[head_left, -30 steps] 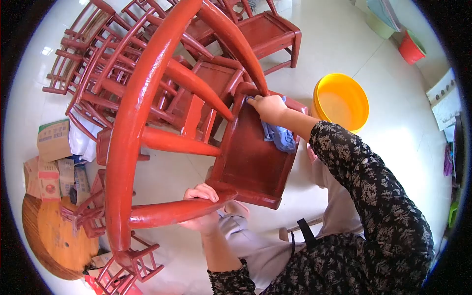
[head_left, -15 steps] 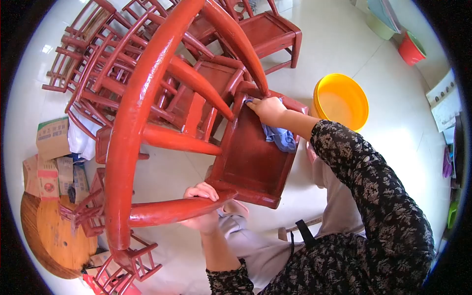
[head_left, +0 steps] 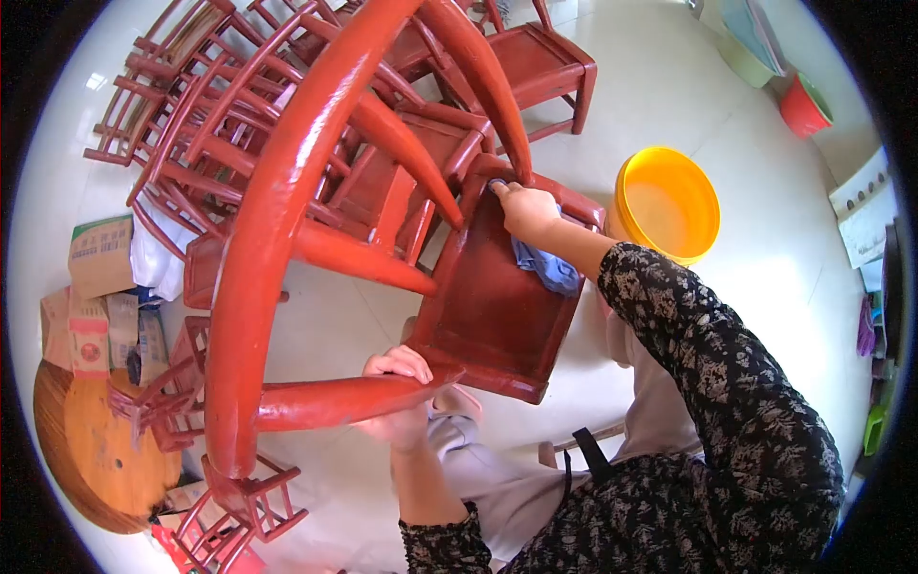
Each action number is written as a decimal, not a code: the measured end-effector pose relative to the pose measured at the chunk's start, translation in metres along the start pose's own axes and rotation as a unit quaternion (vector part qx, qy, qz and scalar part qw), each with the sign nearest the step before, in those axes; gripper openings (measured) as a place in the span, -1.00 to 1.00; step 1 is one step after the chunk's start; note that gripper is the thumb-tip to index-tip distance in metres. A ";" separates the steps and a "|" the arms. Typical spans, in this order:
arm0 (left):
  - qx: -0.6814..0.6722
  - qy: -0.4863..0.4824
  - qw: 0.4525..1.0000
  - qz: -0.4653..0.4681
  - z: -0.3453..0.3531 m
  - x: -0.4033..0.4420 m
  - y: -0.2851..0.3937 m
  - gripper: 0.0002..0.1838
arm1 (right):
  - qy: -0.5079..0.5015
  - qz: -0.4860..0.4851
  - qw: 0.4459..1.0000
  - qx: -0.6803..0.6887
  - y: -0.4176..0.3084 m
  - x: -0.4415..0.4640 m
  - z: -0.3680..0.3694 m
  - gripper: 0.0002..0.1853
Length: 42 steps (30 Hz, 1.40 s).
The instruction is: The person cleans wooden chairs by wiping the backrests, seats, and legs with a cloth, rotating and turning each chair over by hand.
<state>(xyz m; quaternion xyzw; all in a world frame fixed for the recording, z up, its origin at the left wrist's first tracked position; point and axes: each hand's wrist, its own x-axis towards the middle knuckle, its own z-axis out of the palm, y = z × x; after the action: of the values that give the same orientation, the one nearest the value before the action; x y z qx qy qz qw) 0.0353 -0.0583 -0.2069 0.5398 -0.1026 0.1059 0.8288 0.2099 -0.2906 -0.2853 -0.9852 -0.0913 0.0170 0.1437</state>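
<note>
The left grip (head_left: 397, 383) is clasping the red chair's (head_left: 483, 306) back post (head_left: 325, 404), likely for steadiness, the right grip (head_left: 528, 209) pinching a half-hidden rag (head_left: 551, 267).

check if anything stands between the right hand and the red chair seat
Only the blue cloth visibly does: it shows at the fingertips of the right hand and trails across the red seat. A backrest post stands close beside the hand, not between.
</note>
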 end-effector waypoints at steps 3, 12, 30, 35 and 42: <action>-0.023 -0.004 1.000 -0.003 -0.002 -0.003 -0.005 -0.08 | -0.023 0.059 0.997 0.044 0.004 -0.012 0.005 -0.60; 0.000 0.012 1.000 0.002 0.002 -0.003 -0.006 -0.07 | 0.022 0.147 0.981 0.125 -0.011 0.001 0.023 -0.71; 0.011 0.013 1.000 0.008 0.000 -0.007 -0.007 -0.07 | 0.073 0.061 0.995 -0.034 -0.017 0.023 -0.001 -0.44; 0.007 0.007 1.000 0.003 0.006 -0.008 -0.008 -0.06 | -0.008 0.109 0.994 0.023 -0.015 0.041 -0.009 -0.35; -0.002 0.010 1.000 -0.019 0.009 -0.006 -0.013 -0.04 | -0.003 0.176 0.984 0.029 -0.011 0.021 -0.008 -0.37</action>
<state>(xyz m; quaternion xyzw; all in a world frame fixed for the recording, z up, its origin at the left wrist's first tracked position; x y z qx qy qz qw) 0.0331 -0.0717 -0.2165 0.5391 -0.0845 0.0948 0.8326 0.2296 -0.2788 -0.2746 -0.9812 0.0838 0.0478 0.1669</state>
